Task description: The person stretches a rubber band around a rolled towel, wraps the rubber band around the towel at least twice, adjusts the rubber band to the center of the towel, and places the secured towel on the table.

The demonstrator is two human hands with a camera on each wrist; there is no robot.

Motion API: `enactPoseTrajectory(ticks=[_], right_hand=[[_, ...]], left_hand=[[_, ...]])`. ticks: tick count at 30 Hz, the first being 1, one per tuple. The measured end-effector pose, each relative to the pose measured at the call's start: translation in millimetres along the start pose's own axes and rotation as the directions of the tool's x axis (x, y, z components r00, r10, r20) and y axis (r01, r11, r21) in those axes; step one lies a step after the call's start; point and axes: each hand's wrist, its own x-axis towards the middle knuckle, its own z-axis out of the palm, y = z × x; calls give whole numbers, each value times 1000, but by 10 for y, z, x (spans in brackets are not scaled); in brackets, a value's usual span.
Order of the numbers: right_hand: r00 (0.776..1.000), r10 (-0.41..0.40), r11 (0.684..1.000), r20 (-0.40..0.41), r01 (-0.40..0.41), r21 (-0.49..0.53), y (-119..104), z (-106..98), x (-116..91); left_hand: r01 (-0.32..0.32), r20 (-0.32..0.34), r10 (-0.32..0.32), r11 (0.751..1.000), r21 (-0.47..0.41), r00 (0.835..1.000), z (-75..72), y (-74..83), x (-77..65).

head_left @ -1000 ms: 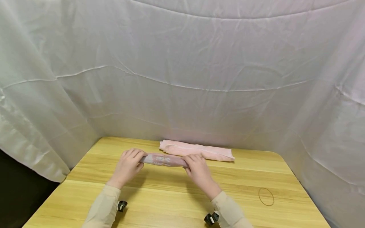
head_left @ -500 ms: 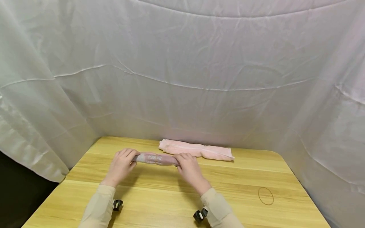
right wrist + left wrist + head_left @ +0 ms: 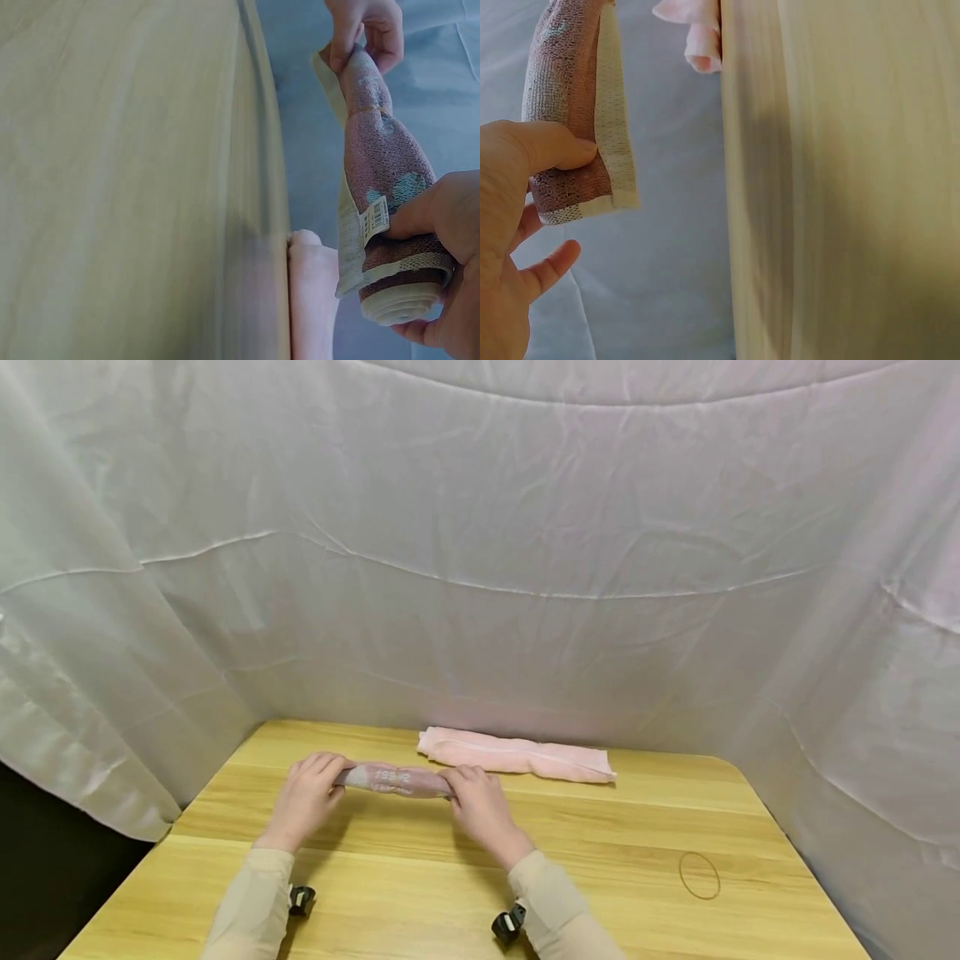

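Note:
Between both hands a mauve rolled towel [image 3: 393, 779] with pale printing is held level above the table. My left hand [image 3: 306, 797] grips its left end; in the left wrist view the thumb presses on the roll near a cream edge. Its right end is gripped by my right hand [image 3: 483, 810]. A thin rubber band [image 3: 367, 110] cinches the roll around its middle in the right wrist view. Near my right thumb a white barcode label [image 3: 375, 219] sticks out. Behind the right hand, a pink rolled towel [image 3: 517, 755] lies along the table's back edge.
A loose rubber band [image 3: 699, 875] lies on the right of the wooden table [image 3: 630, 843]. Grey-white curtains [image 3: 480, 543] hang behind and on both sides. A black wrist camera [image 3: 302, 902] sits at the left sleeve, another black wrist camera [image 3: 508, 925] at the right.
Both hands have moved left together, carrying the mauve rolled towel away from the pink one. The grip at each end looks the same. The pink towel and loose rubber band stay put.

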Motion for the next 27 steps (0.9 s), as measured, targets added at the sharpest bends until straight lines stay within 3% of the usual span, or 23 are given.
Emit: enactPoseTrajectory(ticks=[18,23,27], right_hand=[[993,33,999,117,-34,10,-196,233,128],[992,38,999,122,-43,31,-231,295,157],[991,51,997,127,-57,48,-266,344,188]], left_hand=[[85,34,-85,996,2,996,-88,-211,-133],[113,75,-113,994,13,991,-105,-235,-174],[164,132,-165,986,21,977,-107,-259,-201]])
